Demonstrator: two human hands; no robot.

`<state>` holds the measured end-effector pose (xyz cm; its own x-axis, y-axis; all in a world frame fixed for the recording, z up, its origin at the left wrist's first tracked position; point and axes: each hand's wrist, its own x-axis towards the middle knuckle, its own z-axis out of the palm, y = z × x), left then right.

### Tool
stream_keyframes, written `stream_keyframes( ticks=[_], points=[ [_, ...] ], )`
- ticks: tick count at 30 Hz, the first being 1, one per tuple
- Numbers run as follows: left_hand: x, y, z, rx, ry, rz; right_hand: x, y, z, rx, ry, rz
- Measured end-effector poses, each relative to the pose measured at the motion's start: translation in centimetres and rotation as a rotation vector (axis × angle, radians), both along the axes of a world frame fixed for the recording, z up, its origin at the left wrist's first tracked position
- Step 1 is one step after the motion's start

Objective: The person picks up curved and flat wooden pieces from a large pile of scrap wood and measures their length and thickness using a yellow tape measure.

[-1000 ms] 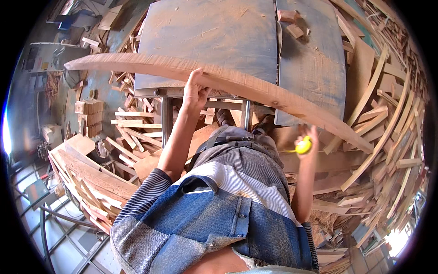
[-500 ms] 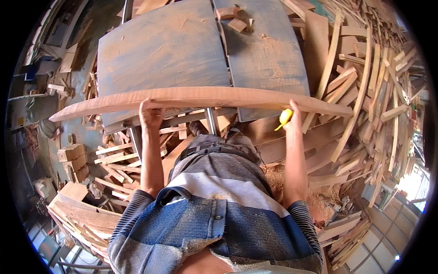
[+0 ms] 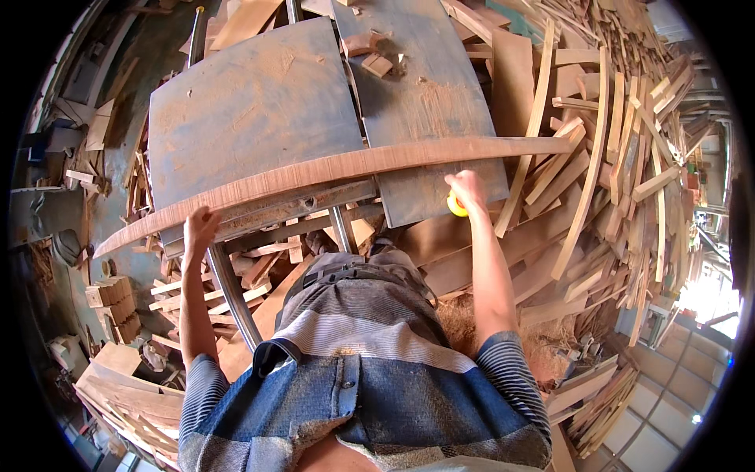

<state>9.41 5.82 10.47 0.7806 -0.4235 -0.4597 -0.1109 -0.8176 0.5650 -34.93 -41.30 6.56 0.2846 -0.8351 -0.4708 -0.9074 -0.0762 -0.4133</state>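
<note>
A long, curved wooden plank [image 3: 314, 175] lies slantwise over the near part of a grey metal machine table [image 3: 259, 94], its left end closer to me and jutting past the table. My left hand [image 3: 202, 228] is closed on the plank's near edge, toward that left end. My right hand [image 3: 467, 189] is curled round a small yellow tape measure [image 3: 456, 205], only partly visible under the fingers. That hand is just below the plank's near edge, apart from it, over the table's right section [image 3: 425, 94].
Small wood blocks [image 3: 377, 64] and sawdust lie on the table. Long curved offcuts [image 3: 590, 165] pile up on the right. Stacked blocks [image 3: 112, 303] stand at the left, more scraps lie below the table, and a metal rail [image 3: 232, 295] runs toward me.
The plank has turned, its left end coming nearer and its right end going farther away. My left hand has slid left along it; my right hand has come off it, keeping the tape measure.
</note>
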Motion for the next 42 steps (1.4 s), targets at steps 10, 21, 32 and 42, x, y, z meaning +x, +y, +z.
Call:
stream_keyframes(
  ticks=[10,21,32,42],
  points=[
    [-1.7,-6.9,-4.7,-0.089,-0.705,-0.535,-10.2,13.3,-3.2,0.750,-0.547,-0.506],
    [-1.8,-8.3,-5.7,-0.073,-0.465,-0.632,-5.6,15.7,-3.8,0.690,-0.478,-0.359],
    [-3.2,-8.6,-6.9,-0.062,-0.542,-0.571,-3.1,13.9,-5.6,0.700,-0.422,-0.311],
    [-3.7,-8.4,-5.7,-0.023,-0.567,-0.537,-6.3,15.0,-5.9,0.705,-0.433,-0.366]
  ],
)
